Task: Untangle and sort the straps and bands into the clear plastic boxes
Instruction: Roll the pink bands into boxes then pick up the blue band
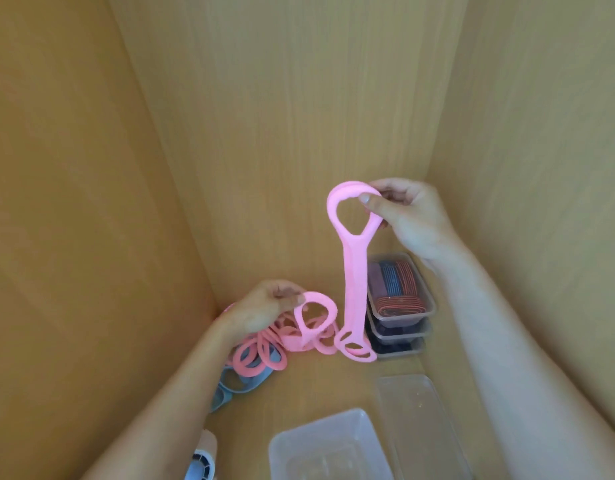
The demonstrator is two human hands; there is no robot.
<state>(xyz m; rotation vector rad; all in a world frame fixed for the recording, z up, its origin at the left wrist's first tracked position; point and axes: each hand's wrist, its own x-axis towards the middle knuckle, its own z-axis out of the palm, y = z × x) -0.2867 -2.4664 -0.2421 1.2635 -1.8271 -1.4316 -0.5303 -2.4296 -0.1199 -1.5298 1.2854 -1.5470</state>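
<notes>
My right hand [408,216] pinches the hanging pink strap [352,271], my left hand [264,308] pinches the pile [264,351]; its snagged bottom loops could drag everything up.

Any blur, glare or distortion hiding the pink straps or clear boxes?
Head view: even, soft light, no glare; wide-angle lens splays the wooden walls; the pink strap in the right hand reads clearly; the left hand on the pink pile looks softer; the empty clear box at the bottom edge looks hazy.
</notes>
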